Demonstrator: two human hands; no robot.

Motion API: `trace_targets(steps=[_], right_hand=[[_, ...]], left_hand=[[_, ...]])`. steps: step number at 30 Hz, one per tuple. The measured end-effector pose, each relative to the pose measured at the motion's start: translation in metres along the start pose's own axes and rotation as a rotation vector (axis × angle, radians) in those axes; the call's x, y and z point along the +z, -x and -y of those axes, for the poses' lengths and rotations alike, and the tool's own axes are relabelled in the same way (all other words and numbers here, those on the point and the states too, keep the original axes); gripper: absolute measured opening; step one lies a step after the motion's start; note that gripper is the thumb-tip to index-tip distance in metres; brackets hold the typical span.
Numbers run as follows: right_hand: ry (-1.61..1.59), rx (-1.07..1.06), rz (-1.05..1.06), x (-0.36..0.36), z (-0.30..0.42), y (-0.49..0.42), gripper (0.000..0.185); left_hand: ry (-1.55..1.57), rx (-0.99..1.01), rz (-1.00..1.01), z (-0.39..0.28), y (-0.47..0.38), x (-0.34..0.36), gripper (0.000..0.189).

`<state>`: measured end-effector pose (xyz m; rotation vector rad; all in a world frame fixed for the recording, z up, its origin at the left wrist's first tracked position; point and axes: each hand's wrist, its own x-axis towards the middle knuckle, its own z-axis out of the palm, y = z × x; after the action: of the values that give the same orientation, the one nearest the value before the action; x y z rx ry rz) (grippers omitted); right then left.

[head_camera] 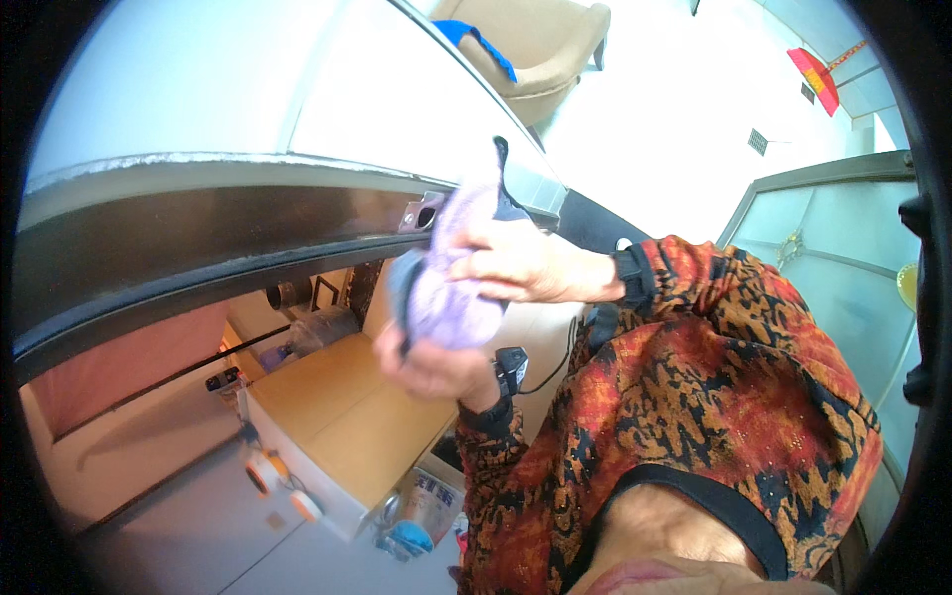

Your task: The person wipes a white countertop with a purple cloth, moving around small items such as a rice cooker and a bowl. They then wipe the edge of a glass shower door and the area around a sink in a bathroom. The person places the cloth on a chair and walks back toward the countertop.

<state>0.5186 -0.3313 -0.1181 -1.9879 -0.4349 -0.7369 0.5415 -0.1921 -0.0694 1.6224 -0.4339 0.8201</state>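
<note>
A lilac, fluffy fabric piece [454,305] with dark edging is held between both hands; motion blur hides its exact kind. My right hand [513,268] pinches its middle from the right side. Below, my left hand [439,372] grips its lower end, the fingers blurred. The upper end of the fabric overlaps a dark door frame [223,216], close beside a metal strike plate [422,213]. A black device [511,364] with a cable is next to my left wrist.
A beige armchair [550,37] bearing a blue cloth [476,44] stands beyond the wall. A glass-panelled door [840,216] is at right. Lower left are a wooden-topped cabinet [335,416], an orange-and-white item [266,474] and a container [431,506]. A red broom [816,80] is at upper right.
</note>
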Motion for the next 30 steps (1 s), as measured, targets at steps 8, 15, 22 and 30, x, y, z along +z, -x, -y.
trace_targets(steps=[8, 15, 22, 30], right_hand=[[0.181, -0.282, -0.150, 0.002, -0.031, 0.003, 0.020], [0.195, 0.081, 0.014, 0.019, -0.091, 0.059, 0.020], [0.213, 0.451, -0.070, 0.029, -0.138, 0.102, 0.026], [-0.138, 1.168, 0.009, 0.038, -0.180, 0.111, 0.029]], left_hand=[[0.453, -0.846, 0.052, 0.105, 0.040, 0.064, 0.045], [0.487, -1.256, 0.163, 0.167, 0.089, 0.075, 0.041], [0.478, -1.455, 0.306, 0.136, 0.108, 0.064, 0.034], [0.407, -1.263, 0.222, 0.131, 0.129, 0.071, 0.035]])
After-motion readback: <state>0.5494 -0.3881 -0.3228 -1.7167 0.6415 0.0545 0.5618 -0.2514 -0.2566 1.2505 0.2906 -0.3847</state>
